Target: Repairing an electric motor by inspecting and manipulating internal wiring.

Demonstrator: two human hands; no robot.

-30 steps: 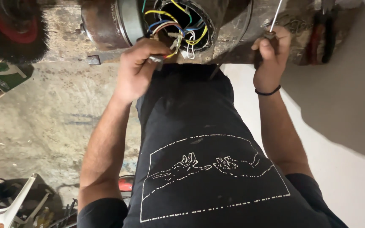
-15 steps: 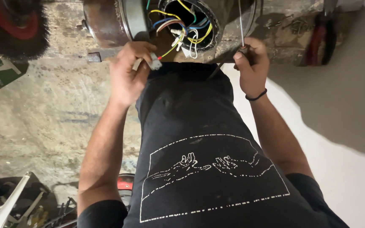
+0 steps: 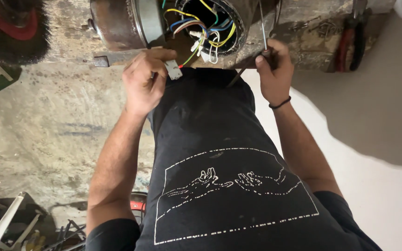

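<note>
Warm, fairly dim indoor light falls from above and behind, casting a broad soft-edged shadow across the pale floor (image 3: 387,139) at the right. The rusty round metal motor housing with its coloured wires (image 3: 201,23) is lit evenly and stays sharp, without glare. The lower-left corner sinks into murk, and the edges bend slightly outward.

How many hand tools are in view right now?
2. A thin screwdriver in the right hand, and red-handled pliers lying on the bench at right. Others may be hidden.
</note>
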